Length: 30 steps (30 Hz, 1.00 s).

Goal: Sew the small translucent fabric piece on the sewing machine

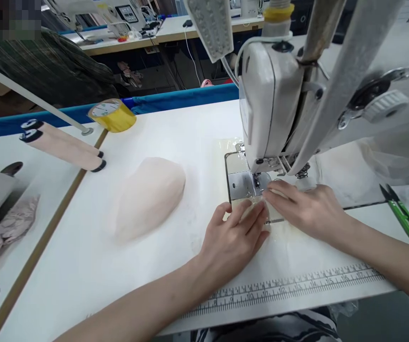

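- A sewing workshop: an industrial sewing machine point(272, 104) stands just beyond the hands on a white worktable point(176, 137).
- A measuring tape point(297, 285) runs along the table edge nearer than the hands.
- Thread snips point(404, 216) lie right of the hands.
- More machine tables point(169, 31) stand far behind.

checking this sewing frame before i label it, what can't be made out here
Head view, the only one:
- Needle and presser foot: mostly hidden by the white sewing machine head.
- Thin pale fabric piece: largely covered by the left hand and right hand; its outline is unclear.
- Printed ruler strip: numbers too small to read.
- Green thread snips: tip cut off by the right edge.
- Upper-left corner: pixelated.
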{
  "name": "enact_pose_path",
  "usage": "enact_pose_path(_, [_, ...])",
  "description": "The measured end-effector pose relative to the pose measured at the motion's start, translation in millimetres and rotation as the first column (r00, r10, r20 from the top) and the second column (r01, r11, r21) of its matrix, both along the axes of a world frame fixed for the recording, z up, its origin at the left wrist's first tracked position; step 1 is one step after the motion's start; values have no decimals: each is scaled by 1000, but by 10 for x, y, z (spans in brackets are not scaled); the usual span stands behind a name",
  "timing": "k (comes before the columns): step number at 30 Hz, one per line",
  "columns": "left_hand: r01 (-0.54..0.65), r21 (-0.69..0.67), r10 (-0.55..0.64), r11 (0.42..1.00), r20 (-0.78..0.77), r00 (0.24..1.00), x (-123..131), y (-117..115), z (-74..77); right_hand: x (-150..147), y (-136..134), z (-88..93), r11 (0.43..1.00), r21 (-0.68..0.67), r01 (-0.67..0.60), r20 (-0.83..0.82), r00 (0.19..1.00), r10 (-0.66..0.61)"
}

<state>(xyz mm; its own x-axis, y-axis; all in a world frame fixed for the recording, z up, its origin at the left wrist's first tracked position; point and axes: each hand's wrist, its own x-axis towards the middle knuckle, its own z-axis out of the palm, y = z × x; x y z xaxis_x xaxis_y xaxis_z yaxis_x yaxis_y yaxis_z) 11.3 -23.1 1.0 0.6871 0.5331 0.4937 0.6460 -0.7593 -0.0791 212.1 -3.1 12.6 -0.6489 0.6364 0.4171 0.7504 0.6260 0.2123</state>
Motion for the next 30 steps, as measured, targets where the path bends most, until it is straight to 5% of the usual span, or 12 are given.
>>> enact_pose_path(9, [-72,-68,72,995,-4,997,27,112,8,-8,45,-102,993,-8,120,106,987,-119])
enact_pose_path(16, [-104,-44,103,994,-13,995,39,76,23,27,130,-145,983,-158,88,-59,993,-99])
enact_pose_path(30, [-160,-8,160,987,-46,986,81,69,13,23,191,-168,979,-200,43,-244,965,-92])
